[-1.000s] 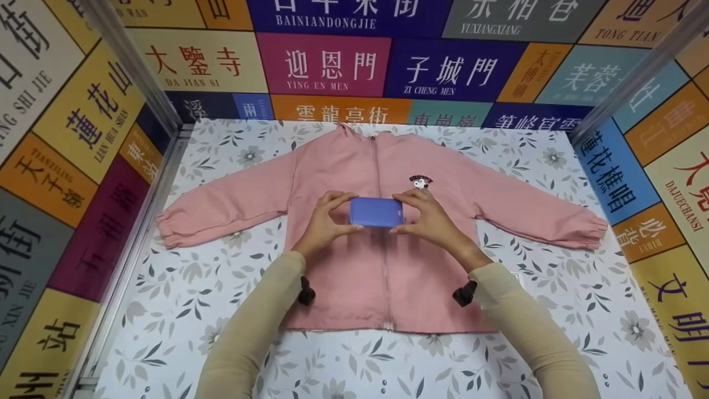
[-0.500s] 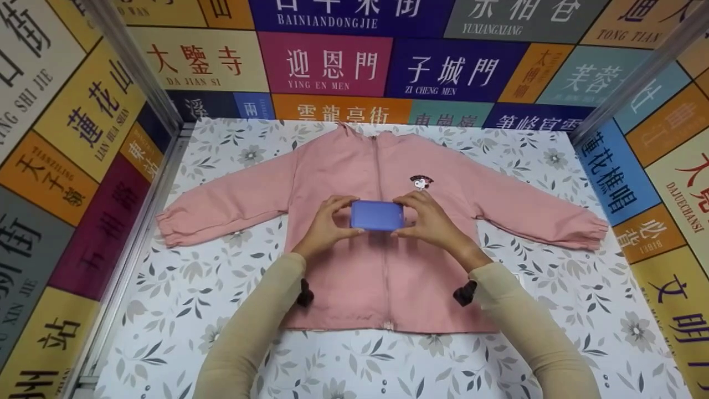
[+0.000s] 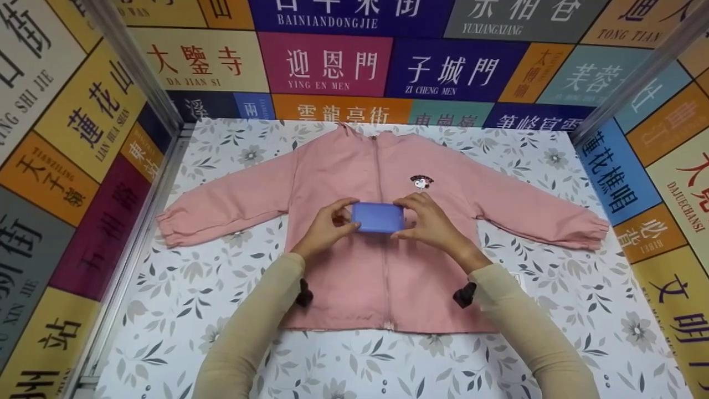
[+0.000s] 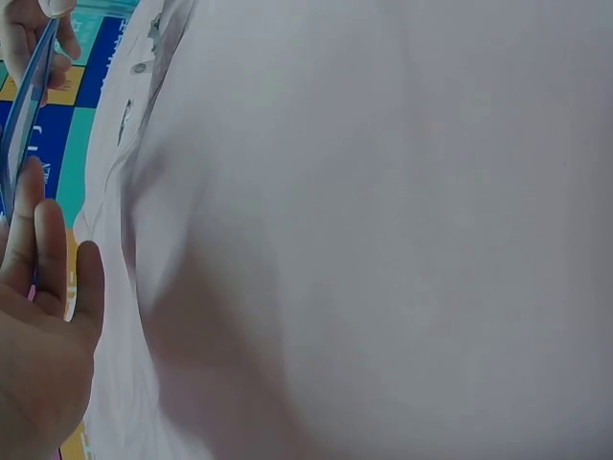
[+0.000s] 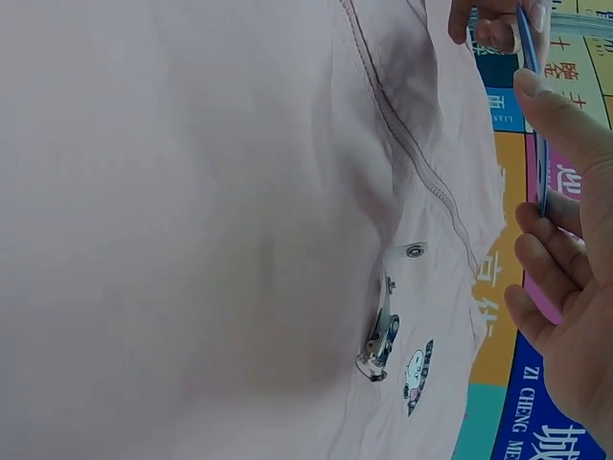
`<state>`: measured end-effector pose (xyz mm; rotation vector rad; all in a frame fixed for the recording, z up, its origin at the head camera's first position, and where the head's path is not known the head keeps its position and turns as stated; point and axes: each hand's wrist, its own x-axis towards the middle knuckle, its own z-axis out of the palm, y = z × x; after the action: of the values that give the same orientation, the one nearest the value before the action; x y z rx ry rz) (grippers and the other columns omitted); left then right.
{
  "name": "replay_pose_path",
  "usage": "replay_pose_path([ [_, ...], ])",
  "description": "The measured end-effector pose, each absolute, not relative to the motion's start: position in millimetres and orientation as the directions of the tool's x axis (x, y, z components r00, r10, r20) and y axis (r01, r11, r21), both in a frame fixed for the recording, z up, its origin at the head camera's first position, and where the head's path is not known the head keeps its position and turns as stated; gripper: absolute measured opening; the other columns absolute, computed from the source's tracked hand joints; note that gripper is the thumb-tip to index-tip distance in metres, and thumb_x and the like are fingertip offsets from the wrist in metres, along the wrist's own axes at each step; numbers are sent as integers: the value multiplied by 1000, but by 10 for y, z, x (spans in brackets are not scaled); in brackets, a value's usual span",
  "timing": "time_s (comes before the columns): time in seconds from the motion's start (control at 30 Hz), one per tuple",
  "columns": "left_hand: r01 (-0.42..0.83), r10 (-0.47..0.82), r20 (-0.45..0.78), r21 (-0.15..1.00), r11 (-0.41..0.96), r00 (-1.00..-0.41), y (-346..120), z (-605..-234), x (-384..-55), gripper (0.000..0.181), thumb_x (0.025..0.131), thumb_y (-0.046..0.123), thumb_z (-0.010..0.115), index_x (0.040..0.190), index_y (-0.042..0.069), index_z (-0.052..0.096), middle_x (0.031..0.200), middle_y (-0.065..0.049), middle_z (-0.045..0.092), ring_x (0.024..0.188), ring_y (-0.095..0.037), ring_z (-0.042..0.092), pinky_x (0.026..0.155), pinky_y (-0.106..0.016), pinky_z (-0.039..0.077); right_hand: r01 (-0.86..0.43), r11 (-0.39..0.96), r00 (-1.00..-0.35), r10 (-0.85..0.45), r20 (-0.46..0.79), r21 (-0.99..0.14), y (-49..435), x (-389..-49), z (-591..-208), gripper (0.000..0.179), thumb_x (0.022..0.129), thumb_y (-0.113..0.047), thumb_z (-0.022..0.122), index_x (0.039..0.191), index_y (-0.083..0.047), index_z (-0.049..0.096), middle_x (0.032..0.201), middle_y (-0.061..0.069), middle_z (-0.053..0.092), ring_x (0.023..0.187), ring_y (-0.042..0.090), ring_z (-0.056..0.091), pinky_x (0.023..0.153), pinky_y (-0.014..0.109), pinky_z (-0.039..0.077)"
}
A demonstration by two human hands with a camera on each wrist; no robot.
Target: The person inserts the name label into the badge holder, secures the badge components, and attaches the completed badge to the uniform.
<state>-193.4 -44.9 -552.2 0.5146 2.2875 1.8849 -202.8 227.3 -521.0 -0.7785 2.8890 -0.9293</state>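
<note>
A flat blue badge holder (image 3: 378,217) is held level above the middle of a pink zip jacket (image 3: 332,282). My left hand (image 3: 325,226) pinches its left end between thumb and fingers, and my right hand (image 3: 431,220) pinches the right end. Both wrist views show the holder (image 5: 539,144) edge-on and thin. Over the jacket front in the right wrist view, a small metal clip (image 5: 380,337) appears beside a clear strap with a round snap (image 5: 414,250). From the head view the clip is hidden behind the holder. A small penguin-like patch (image 3: 422,182) sits on the jacket's chest.
The jacket lies spread with both sleeves out, its left-hand sleeve (image 3: 221,208) and right-hand sleeve (image 3: 543,210) reaching toward the table sides. Leaf-patterned cloth covers the table (image 3: 166,321). Panels with large printed characters (image 3: 327,64) wall three sides, with metal rails (image 3: 119,266) along the edges.
The badge holder has dropped slightly toward the front of the table, in both hands. The left hand's thumb and fingers have shifted at its left end. The jacket stays put.
</note>
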Motion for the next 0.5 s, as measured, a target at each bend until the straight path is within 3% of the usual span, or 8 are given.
replay_pose_path([
  [0.2,163,359,110,979,122,-927,-456,-5507,-1928,51,90,-3,63,139,-6,51,79,-11,62,73,-10,54,74,-19,45,-439,715,-885,-448,126,-544,2272,-2010,-5222,77,64,-36,93,130,-11,62,122,10,63,117,29,52,104,48,44],
  [0.37,142,364,97,985,100,-927,-446,-5608,-1970,51,89,-3,65,139,0,52,75,-1,57,70,-7,52,71,-19,44,-441,716,-884,-450,125,-542,2272,-1994,-5226,77,64,-37,92,130,-11,62,125,9,62,118,28,52,105,49,43],
  [0.5,125,376,87,989,78,-922,-446,-5625,-1976,51,88,-3,66,137,4,53,73,1,53,67,-7,49,66,-19,42,-456,714,-878,-460,135,-532,2278,-1994,-5223,77,64,-39,92,130,-11,62,124,9,62,118,28,52,107,47,41],
])
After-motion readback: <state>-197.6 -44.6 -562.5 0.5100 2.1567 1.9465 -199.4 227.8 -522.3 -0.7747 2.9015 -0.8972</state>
